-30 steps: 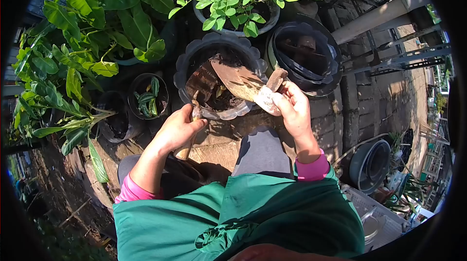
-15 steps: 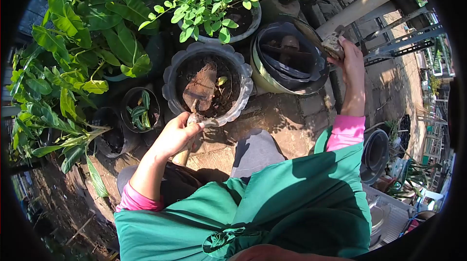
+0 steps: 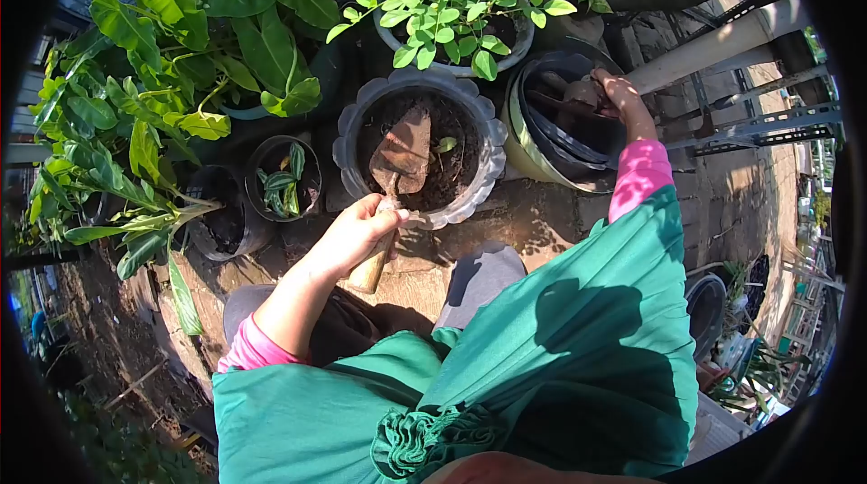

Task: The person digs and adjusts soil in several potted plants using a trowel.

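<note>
Outdoor paved ground [image 3: 551,218] in strong sun, pots clustered ahead of me, I'm crouched over them. Far left: big broad-leaf plants [image 3: 163,69] crowding the edge. Next, two small black pots side by side, touching or nearly so: the outer dark pot [image 3: 209,245] sits under drooping leaves, the small black pot [image 3: 262,159] holds a little striped-leaf plant. My left hand [image 3: 357,236] comes next, closed tight around the wooden handle of a trowel [image 3: 402,154], pink sleeve [image 3: 248,349] at the wrist. The handle end sticks out below my fist over the paving. The trowel blade lies flat on the soil inside the grey scalloped pot [image 3: 495,154], tip pointing away from me, blade dirty. A small green leaf [image 3: 444,144] lies on the soil just beside the blade on the right. Behind that pot stands a round-leaf plant [image 3: 452,5] in its own pot, leaves hanging over the scalloped rim. Right of centre: black bucket [image 3: 519,145] with a yellow-green outer wall, touching the scalloped pot. My right hand [image 3: 616,94] reaches into the bucket from the far rim, fingers curled down on a brownish lump [image 3: 582,91]; cannot tell if it is actually gripped or just touched. Green apron [image 3: 587,349] fills the lower frame, grey knee [image 3: 483,276] below the pots. White post [image 3: 722,37] slants off at upper right.
</note>
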Demonstrator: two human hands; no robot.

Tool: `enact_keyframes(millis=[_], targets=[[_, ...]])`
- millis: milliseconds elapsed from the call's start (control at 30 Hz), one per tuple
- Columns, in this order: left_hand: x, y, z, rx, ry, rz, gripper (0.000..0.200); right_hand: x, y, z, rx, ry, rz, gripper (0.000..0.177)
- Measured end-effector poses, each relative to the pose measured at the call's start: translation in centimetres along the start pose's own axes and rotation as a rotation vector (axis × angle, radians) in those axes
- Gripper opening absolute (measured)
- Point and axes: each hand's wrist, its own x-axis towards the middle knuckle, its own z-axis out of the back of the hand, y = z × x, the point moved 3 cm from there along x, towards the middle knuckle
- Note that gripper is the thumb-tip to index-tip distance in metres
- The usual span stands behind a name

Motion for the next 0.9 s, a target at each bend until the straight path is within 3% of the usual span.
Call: enact_keyframes(millis=[33,100,133,167,233,267,300,367,433,467,500,533,633,733,767,833,867,900], targets=[[0.1,0.0,0.0,-0.004,-0.006,-0.001,0.024,2.6,-1.5,-0.6,-0.003,0.005,0.004,0.039],[0.2,0.0,-0.1,-0.03,0.006,-0.04,0.023,11.2,-6.3,-1.3,-0.622,-0.107,0.462,0.04],[0.3,0.0,-0.1,-0.046,0.015,-0.042,0.023,12.4,-7.1,-1.3,-0.835,-0.022,0.629,0.04],[0.4,-0.1,-0.2,-0.05,0.011,-0.041,0.023,6.3,-7.8,-0.5,-0.837,-0.017,0.633,0.04],[0.4,-0.2,-0.4,-0.101,0.016,-0.064,0.023,-0.2,-0.4,-1.3,0.003,-0.085,-0.008,0.036],[0.4,-0.3,-0.5,-0.094,0.02,-0.066,0.023,3.0,-1.5,0.1,-0.229,-0.329,0.445,0.024],[0.4,-0.3,-0.5,-0.097,0.022,-0.069,0.023,1.3,-0.4,0.0,-0.232,-0.331,0.448,0.024],[0.4,-0.3,-0.5,-0.091,0.058,-0.064,0.023,-7.7,4.2,-0.1,0.143,-0.634,0.753,0.022],[0.3,-0.6,-0.8,-0.099,0.087,-0.087,0.025,-15.2,6.1,-2.8,0.13,-0.462,0.702,0.024],[0.4,-0.6,-0.9,-0.089,0.086,-0.101,0.025,-17.5,5.8,-5.4,0.142,-0.349,0.851,0.024],[0.6,-0.6,-1.0,-0.078,0.085,-0.118,0.024,-20.8,5.7,-8.2,0.111,-0.111,0.819,0.028],[0.7,-0.5,-1.0,-0.035,0.091,-0.155,0.024,-22.9,4.8,-11.3,-0.013,0.116,0.722,0.033],[1.8,0.9,-1.5,-0.082,0.118,-0.282,0.037,-27.8,0.9,-19.1,0.154,0.642,0.269,0.035],[2.2,1.7,-2.2,-0.025,0.07,-0.385,0.048,-29.9,-1.6,-23.6,0.802,0.561,0.242,0.035],[3.9,3.0,-1.8,0.087,0.047,-0.505,0.049,-29.8,-1.8,-24.4,0.921,0.47,0.303,0.033],[3.3,2.7,-2.0,0.029,0.097,-0.579,0.051,-31.4,-0.8,-23.4,0.898,0.447,0.258,0.029],[2.1,2.5,-2.0,0.034,0.181,-0.432,0.053,-32.2,-0.2,-22.7,0.898,0.497,0.185,0.025],[1.8,2.5,-2.0,0.038,0.228,-0.455,0.055,-32.2,0.0,-22.3,0.926,0.554,0.216,0.022]])
